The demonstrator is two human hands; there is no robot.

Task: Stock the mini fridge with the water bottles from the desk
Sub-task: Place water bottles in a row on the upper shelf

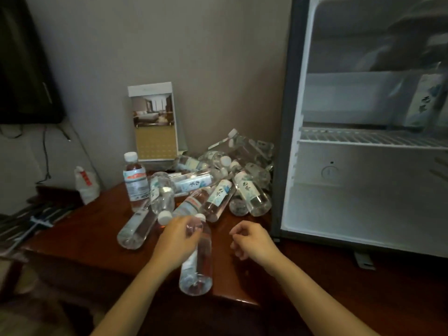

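Note:
My left hand (178, 240) grips a clear water bottle (197, 267) near its white cap, the bottle lying towards me on the dark wooden desk (80, 234). My right hand (252, 240) hovers just right of it, fingers loosely curled, holding nothing. Behind them lies a pile of several water bottles (218, 187), most on their sides. One bottle with a red label (134, 181) stands upright at the left. The mini fridge (363, 190) stands open on the right with a wire shelf (368, 138). One labelled bottle (424, 103) stands on that shelf at the far right.
A hotel brochure card (154, 121) leans against the wall behind the pile. A small white plastic bag (86, 186) sits at the desk's left rear. A dark screen (24, 69) and cables are at the far left. The desk's front edge runs just below the held bottle.

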